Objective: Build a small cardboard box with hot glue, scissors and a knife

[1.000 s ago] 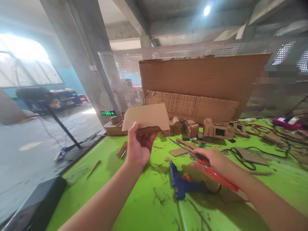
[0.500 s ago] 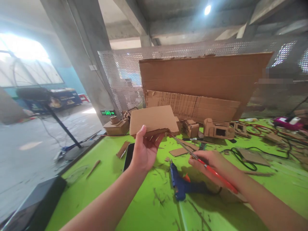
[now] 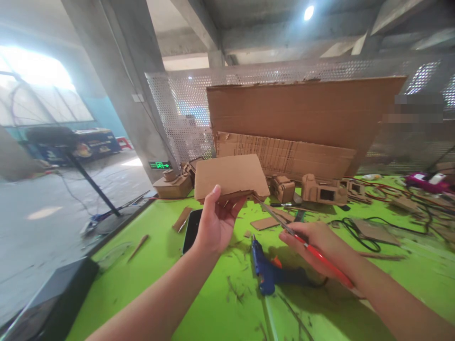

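Fingers of the left hand [image 3: 217,225] hold the cardboard box [image 3: 231,177] over the table [image 3: 152,220]. The box has moved right, so the red tool [image 3: 327,263] gripped by the right hand [image 3: 322,238] seems to touch it.

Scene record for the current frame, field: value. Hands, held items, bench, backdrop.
Left hand: holds cardboard piece, thumb on its near edge
Right hand: grips red-handled tool
Tool tip: at the piece's near right edge; contact unclear
Bench: green tabletop
Near hands: blue glue gun, dark phone-like object
Farther back: cardboard models
Backdrop: large cardboard sheet
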Tool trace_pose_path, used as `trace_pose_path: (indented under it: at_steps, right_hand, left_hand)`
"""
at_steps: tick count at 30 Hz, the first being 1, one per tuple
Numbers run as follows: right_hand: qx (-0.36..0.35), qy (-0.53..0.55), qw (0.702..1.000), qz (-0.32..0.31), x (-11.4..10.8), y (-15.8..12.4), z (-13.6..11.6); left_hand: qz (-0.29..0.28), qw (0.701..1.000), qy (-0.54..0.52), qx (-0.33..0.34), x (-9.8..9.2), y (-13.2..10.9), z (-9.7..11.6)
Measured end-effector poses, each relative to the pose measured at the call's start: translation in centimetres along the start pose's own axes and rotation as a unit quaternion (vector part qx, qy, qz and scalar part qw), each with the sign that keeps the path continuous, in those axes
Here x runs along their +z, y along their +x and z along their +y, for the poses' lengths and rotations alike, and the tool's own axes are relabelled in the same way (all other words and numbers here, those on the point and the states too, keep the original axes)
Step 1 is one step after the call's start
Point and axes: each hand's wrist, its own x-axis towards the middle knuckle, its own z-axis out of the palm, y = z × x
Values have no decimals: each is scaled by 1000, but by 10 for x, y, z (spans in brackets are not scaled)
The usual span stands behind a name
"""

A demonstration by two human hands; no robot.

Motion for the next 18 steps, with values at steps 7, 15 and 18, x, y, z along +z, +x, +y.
trace_pose_path:
  at_steps: [7,15,18]
  right_hand:
    - [-6,16,1000,16,-1,-3,-7]
    - [-31,7,997,72,4,-3,-7]
    - [-39,-9,996,75,4,-2,-4]
  left_hand:
    - [-14,1000,1,10,1,1,3]
    - [-37,999,15,17,4,0,7]
    - [-41,999,23,17,5,-1,8]
